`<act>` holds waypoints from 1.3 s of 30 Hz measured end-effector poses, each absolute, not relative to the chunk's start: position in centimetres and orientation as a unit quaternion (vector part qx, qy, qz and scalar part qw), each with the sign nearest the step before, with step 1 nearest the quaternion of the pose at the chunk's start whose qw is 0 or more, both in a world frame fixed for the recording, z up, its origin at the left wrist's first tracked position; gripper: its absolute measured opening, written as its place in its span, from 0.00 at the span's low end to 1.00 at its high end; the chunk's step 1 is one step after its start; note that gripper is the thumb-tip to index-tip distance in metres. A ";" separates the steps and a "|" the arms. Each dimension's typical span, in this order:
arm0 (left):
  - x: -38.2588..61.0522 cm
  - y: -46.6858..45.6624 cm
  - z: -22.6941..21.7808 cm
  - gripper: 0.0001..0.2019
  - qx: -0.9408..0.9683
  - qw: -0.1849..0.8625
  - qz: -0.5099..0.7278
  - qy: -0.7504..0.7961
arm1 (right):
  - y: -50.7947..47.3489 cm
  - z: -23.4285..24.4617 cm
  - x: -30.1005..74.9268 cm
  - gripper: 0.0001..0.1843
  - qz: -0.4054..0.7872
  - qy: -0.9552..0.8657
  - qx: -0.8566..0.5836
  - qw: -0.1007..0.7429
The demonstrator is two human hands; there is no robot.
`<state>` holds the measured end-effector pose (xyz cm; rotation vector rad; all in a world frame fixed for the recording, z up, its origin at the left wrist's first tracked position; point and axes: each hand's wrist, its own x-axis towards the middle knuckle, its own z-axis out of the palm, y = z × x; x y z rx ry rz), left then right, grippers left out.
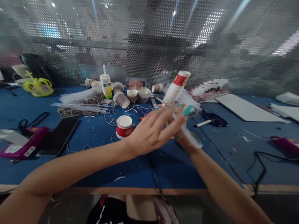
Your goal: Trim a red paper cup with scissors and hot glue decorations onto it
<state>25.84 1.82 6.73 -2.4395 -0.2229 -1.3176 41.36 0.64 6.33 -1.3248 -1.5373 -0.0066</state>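
Note:
My left hand (151, 132) reaches over the table with bent fingers, crossing in front of my right hand (181, 140). Teal polish shows on the nails. A translucent whitish strip (192, 137), blurred by motion, slants out between the hands across my right wrist; which hand grips it I cannot tell. My right fingers are mostly hidden. Left of my left hand, close to its wrist, stands a short paper cup (124, 127) with a red band and white top. Behind both hands a tall leaning stack of white paper cups (175, 88) has a red-banded one on top.
Grey cord (81, 104) and clear sticks (79, 107) lie left, near a drink carton (106, 86) and several paper cups (121, 99). A black phone (59, 137) lies beside a purple device (28, 143). Rightward are dark-blue scissors (217, 119), a white pen (204, 123) and white board (247, 107).

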 end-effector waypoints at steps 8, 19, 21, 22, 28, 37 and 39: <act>27.5 1.9 2.3 0.27 -0.907 0.111 -0.176 -0.367 | -0.5 5.6 44.7 0.29 0.052 -0.549 -0.534 0.641; 29.2 3.7 1.7 0.28 -0.885 0.129 -0.136 -0.426 | -0.9 6.7 45.2 0.27 0.251 -0.477 -0.501 0.677; 28.9 3.3 1.8 0.28 -0.889 0.149 -0.134 -0.413 | -0.7 6.6 45.2 0.17 0.240 -0.450 -0.493 0.705; 28.7 3.2 1.7 0.27 -0.890 0.161 -0.133 -0.405 | -0.7 6.6 45.2 0.16 0.234 -0.440 -0.489 0.716; 28.0 3.8 0.1 0.26 -0.890 0.273 -0.108 -0.349 | -1.3 7.1 45.1 0.29 0.285 -0.481 -0.455 0.693; 27.5 4.3 -0.5 0.25 -0.862 0.402 -0.072 -0.300 | -2.2 6.1 43.6 0.19 0.056 -0.506 -0.474 0.718; 27.4 4.1 -0.1 0.26 -0.863 0.412 -0.063 -0.285 | -2.4 5.9 43.5 0.22 0.023 -0.511 -0.489 0.706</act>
